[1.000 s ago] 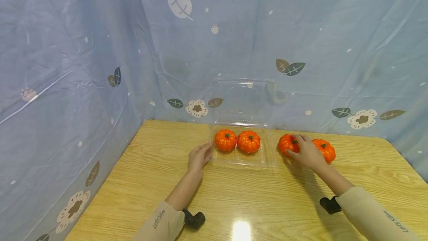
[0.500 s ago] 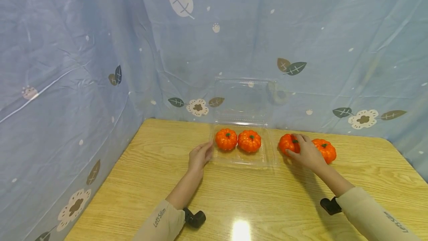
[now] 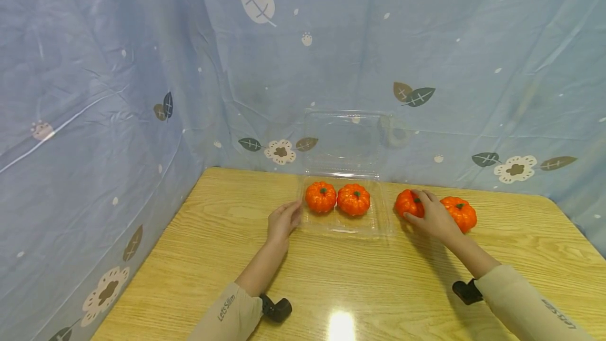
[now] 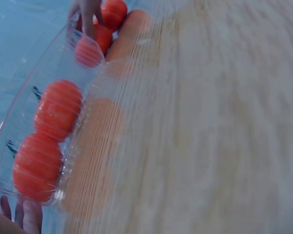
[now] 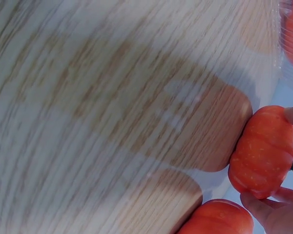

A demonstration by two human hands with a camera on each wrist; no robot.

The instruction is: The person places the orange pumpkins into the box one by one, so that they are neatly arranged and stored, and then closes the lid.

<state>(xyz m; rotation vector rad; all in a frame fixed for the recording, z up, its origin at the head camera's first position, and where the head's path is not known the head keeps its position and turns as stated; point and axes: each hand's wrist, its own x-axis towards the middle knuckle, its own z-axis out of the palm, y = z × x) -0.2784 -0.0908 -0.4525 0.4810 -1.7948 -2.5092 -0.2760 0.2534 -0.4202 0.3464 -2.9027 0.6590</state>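
Two orange toy pumpkins [image 3: 321,197] with green stems sit side by side in a clear plastic clamshell box [image 3: 362,232], whose transparent lid [image 3: 341,141] stands raised at the back. At the box's left end, my left hand [image 3: 281,221] touches the side wall with its fingertips; in the left wrist view those fingers [image 4: 31,217] lie against the end. Right of the box, my right hand [image 3: 435,219] grips a third pumpkin [image 5: 263,151] between thumb and fingers, its far side partly covered. Another pumpkin [image 3: 461,216] rests on the table just right of that hand.
The light wooden table [image 3: 350,272] runs up to a blue curtain [image 3: 450,67] with leaf and flower prints, at the back and left. A black wrist device [image 3: 276,309] shows at the left sleeve, a second black device [image 3: 467,291] at the right sleeve.
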